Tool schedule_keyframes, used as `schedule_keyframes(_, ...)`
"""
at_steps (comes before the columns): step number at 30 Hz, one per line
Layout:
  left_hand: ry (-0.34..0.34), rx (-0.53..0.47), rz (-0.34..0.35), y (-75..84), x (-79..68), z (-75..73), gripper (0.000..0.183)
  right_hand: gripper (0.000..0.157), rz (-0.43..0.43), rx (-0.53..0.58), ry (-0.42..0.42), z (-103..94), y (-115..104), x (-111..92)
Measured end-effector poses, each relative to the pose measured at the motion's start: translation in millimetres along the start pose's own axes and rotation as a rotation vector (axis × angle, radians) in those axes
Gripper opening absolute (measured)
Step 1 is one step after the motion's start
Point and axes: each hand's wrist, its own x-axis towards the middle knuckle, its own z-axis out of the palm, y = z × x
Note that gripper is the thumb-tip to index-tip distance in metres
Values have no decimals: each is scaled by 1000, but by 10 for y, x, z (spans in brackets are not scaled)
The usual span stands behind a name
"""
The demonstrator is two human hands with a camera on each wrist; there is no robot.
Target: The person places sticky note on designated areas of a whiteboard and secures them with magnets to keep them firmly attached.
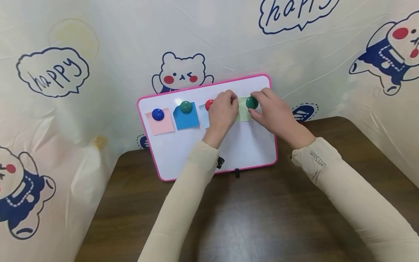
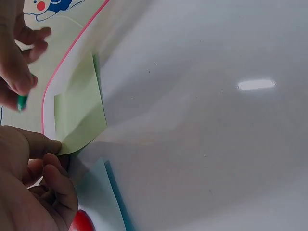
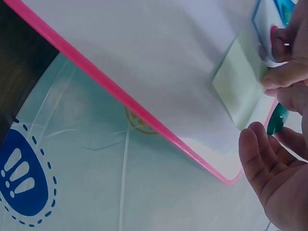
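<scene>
A pink-edged whiteboard (image 1: 248, 145) stands tilted on the table. My left hand (image 1: 223, 112) pinches the corner of a pale green paper note (image 2: 82, 106) against the board's upper right part. Between the thumb and fingers of my right hand (image 1: 278, 116) is a round green magnet (image 3: 277, 119), apart from the board in the right wrist view. Left of these, a red magnet (image 1: 208, 104) sits on a light blue note (image 1: 204, 116), partly hidden by my left hand. Farther left are a green magnet (image 1: 186, 107) on a blue note (image 1: 187, 122) and a blue magnet (image 1: 158, 114) on a pink note (image 1: 162, 127).
Black clips (image 1: 237, 173) stand at the board's lower edge, on the dark wooden table (image 1: 255, 218). Behind hangs a pale curtain (image 1: 114, 43) printed with cartoon bears and lettering; the board's top edge is close to it.
</scene>
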Motion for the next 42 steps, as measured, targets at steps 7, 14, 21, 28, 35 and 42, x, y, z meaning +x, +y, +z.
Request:
schedule_keyframes(7, 25, 9, 7, -10, -21, 8, 22, 49, -39, -83, -5, 120, 3, 160)
schedule_keyframes(14, 16, 27, -8, 8, -35, 20, 23, 44, -106, -143, 34, 208, 24, 212)
schedule_keyframes(21, 23, 38, -4, -6, -34, 23, 24, 44, -97, -167, 19, 262, 28, 247)
schedule_keyframes(28, 25, 37, 5, -22, -20, 37, 27, 42, -110, -170, 42, 293, 47, 255)
schedule_keyframes(35, 39, 24, 20, -29, -28, 32, 26, 42, -127, -199, 49, 302, 43, 251)
schedule_keyframes(42, 42, 40, 13, -45, -34, 3, 28, 42, -131, -212, 61, 320, 33, 242)
